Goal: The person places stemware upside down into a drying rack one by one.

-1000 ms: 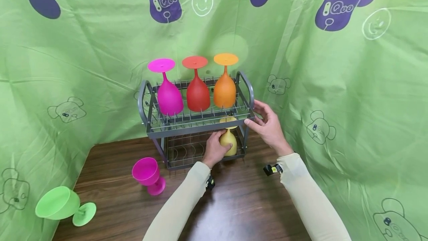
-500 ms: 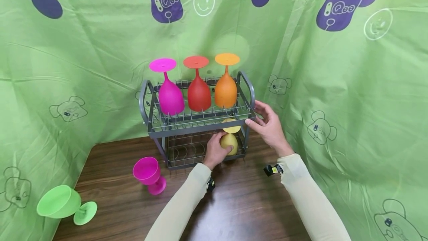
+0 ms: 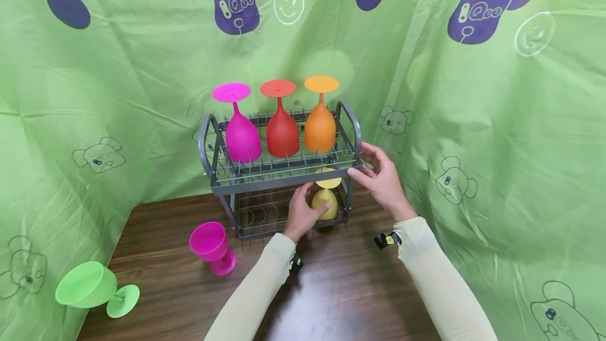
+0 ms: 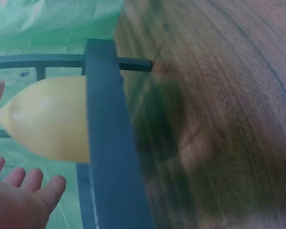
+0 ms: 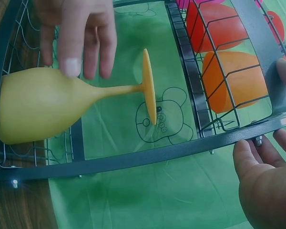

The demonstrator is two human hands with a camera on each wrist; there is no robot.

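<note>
A yellow wine glass [image 3: 324, 205] stands upside down on the lower tier of a dark metal dish rack [image 3: 284, 182], at its right end. My left hand [image 3: 303, 213] is beside this glass with fingers spread; in the left wrist view there is a gap between the fingers and the bowl, while in the right wrist view the thumb overlaps the bowl. With my right hand [image 3: 382, 182] I grip the right end of the rack's upper tier, thumb and fingers about its frame. Magenta [image 3: 243, 141], red [image 3: 282, 136] and orange wine glasses [image 3: 320, 130] stand inverted on top.
On the wooden table [image 3: 156, 246], a magenta goblet [image 3: 208, 241] stands upright left of the rack. Farther left, a green goblet [image 3: 87, 286] lies on its side near the table edge. Green printed cloth [image 3: 142, 93] hangs behind and on both sides.
The yellow wine glass has settled, its foot a little lower and nearer than a second ago. My left hand has loosened and drawn slightly leftward from it. The right hand stays on the rack.
</note>
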